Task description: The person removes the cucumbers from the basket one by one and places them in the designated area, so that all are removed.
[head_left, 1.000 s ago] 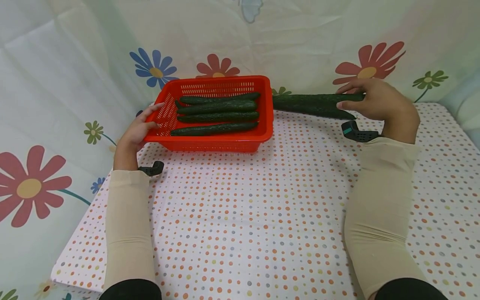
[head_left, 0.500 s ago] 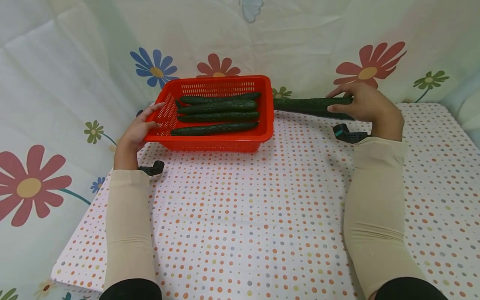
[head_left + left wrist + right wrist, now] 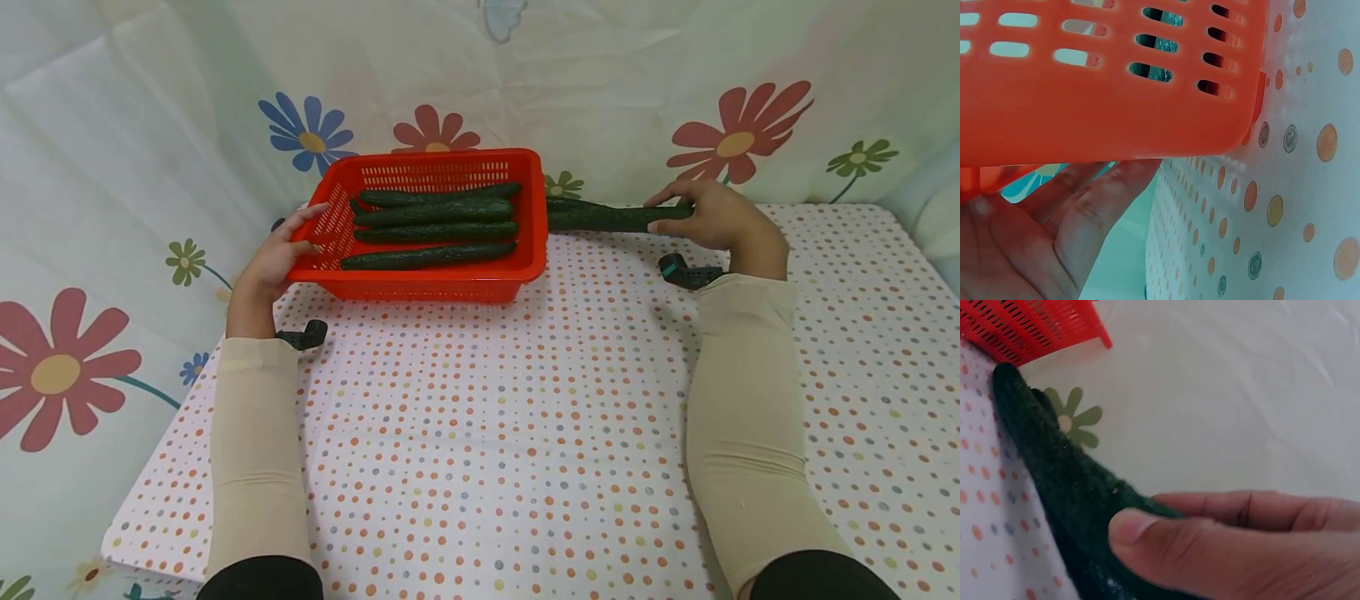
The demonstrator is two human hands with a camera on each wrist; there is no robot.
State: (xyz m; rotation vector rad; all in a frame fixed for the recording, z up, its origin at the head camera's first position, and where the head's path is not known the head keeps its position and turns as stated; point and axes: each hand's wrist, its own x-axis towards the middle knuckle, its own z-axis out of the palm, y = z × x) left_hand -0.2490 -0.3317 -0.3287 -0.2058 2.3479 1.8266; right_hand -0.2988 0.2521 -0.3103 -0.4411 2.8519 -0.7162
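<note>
The largest thing is a flowered cloth (image 3: 570, 92), which hangs behind the far edge of the dotted table (image 3: 480, 433). The left sleeve (image 3: 255, 450) and the right sleeve (image 3: 750, 425), both beige, stretch over the table toward its far edge. Near the far left corner of the table stands a red basket (image 3: 420, 292). In it four cucumbers (image 3: 432, 234) lie lengthwise, the nearest a little apart from the others. To the right of the basket, along the far edge of the table, is the held cucumber (image 3: 600, 219), and a second cucumber (image 3: 566, 202) shows partly behind it. In the head view the right wall of the basket stands before their left ends and hides them. The left hand (image 3: 273, 257) grips the left rim of the basket. The right hand (image 3: 712, 215) pinches the right end of the held cucumber between thumb and fingers, and covers this end. In the right wrist view a dark green form (image 3: 1067, 550) shows below; I cannot tell which cucumber it is. The smallest are a black device (image 3: 303, 335) at the left wrist and another at the right
</note>
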